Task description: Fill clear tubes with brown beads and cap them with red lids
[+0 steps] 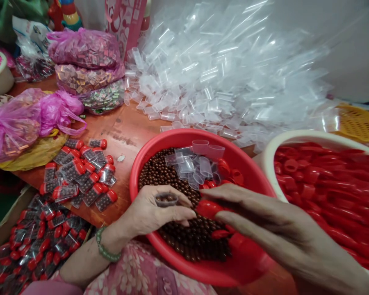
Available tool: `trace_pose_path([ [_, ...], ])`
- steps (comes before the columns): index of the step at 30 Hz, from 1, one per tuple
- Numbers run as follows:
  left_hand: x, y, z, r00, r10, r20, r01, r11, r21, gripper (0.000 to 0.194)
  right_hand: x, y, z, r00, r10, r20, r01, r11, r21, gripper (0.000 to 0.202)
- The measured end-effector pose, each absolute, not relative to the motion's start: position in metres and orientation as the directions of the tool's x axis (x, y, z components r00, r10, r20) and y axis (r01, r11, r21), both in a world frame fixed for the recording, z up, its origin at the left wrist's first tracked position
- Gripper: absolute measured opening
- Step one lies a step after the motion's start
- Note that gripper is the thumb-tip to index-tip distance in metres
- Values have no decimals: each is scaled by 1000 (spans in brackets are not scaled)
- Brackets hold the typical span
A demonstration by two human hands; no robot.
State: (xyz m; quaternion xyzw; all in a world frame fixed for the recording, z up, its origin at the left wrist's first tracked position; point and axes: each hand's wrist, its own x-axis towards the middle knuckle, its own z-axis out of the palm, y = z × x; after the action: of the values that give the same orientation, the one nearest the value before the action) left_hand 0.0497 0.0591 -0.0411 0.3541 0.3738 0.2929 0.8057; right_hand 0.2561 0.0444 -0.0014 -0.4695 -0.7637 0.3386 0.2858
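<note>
My left hand (pixel 158 209), with a green bead bracelet at its wrist, holds a clear oval container (pixel 166 199) upright, brown balls showing in its mouth. Just to the right, my right hand (pixel 258 217) pinches a red cap (pixel 209 209) between thumb and fingers. The cap and container are apart. Both hands are over a red basin (pixel 184 133) that holds brown balls (pixel 153 170), clear empty containers (pixel 189 164) and loose red caps (pixel 233 174).
A white tub (pixel 269 164) of red caps stands at the right. Clear containers (pixel 203 82) are heaped behind the basin. Filled, red-capped containers (pixel 83 172) lie at the left, above a box of more (pixel 33 233). Pink bags (pixel 86 49) stand at the back left.
</note>
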Motion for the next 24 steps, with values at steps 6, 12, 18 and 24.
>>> trace_pose_path([
  [6, 43, 75, -41, 678, 636, -369, -142, 606, 783, 44, 248, 50, -14, -124, 980, 153, 388, 189, -902, 23],
  [12, 38, 83, -44, 792, 564, -233, -221, 621, 752, 46, 239, 57, -21, -154, 975, 158, 251, 193, -948, 22],
  [18, 45, 86, -48, 743, 584, -327, -222, 676, 703, 47, 243, 64, -17, -120, 975, 186, 259, 211, -942, 20],
  [24, 50, 85, -50, 694, 655, -299, -335, 661, 671, 33, 242, 71, -19, -83, 981, 175, 237, 190, -953, 18],
])
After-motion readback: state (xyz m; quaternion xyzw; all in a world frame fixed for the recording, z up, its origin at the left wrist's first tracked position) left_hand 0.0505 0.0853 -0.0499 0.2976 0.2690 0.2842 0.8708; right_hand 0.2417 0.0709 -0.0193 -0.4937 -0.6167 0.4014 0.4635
